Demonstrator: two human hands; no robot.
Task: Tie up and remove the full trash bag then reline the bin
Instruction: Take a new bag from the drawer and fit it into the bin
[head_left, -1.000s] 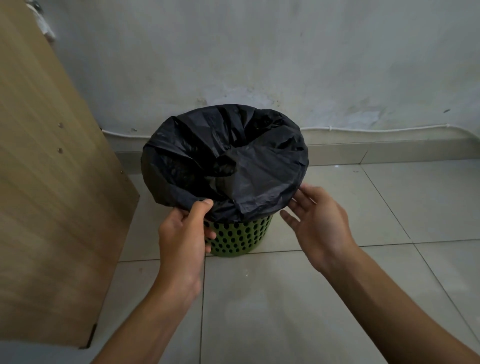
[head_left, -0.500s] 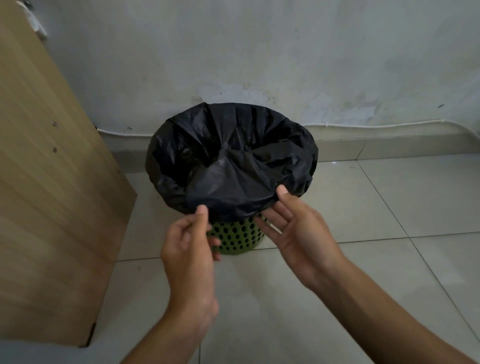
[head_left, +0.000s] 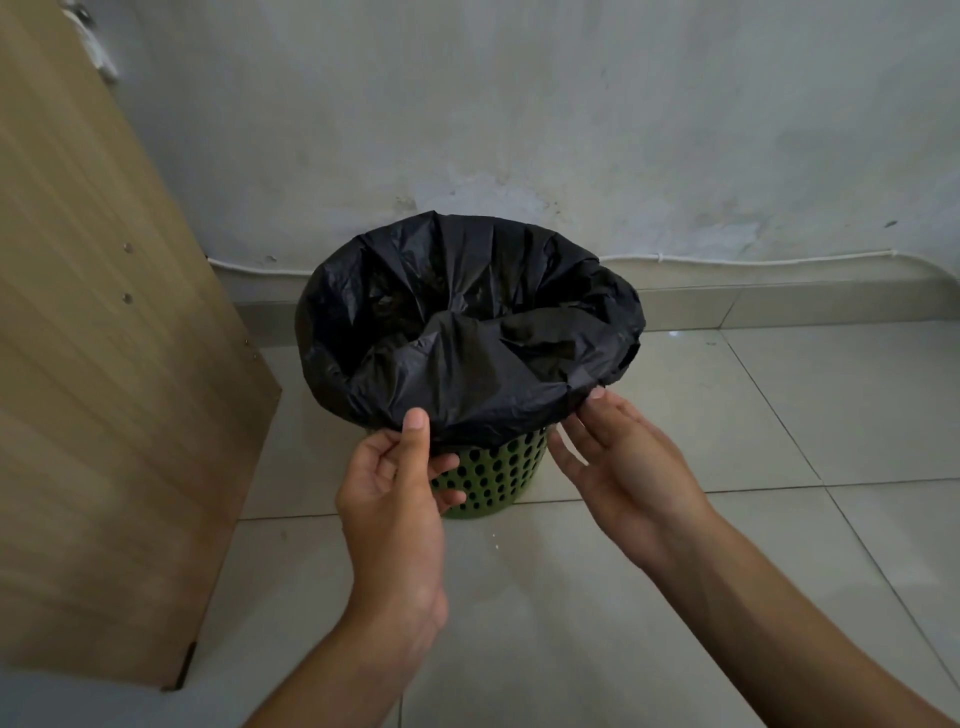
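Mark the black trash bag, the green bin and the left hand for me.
black trash bag (head_left: 483, 374): head view, on the front fold draped over the rim.
green bin (head_left: 498, 478): head view, on its perforated side wall.
left hand (head_left: 389, 499): head view, on the palm.

Black trash bag (head_left: 467, 332); green perforated bin (head_left: 493, 478); pale tiled floor (head_left: 779, 415).

Black plastic trash bag (head_left: 467, 332) hides the perforated green plastic bin's (head_left: 493, 480) rim and upper wall; bag contents can't be seen. Tall wooden panel (head_left: 104, 364) cut off by left edge.
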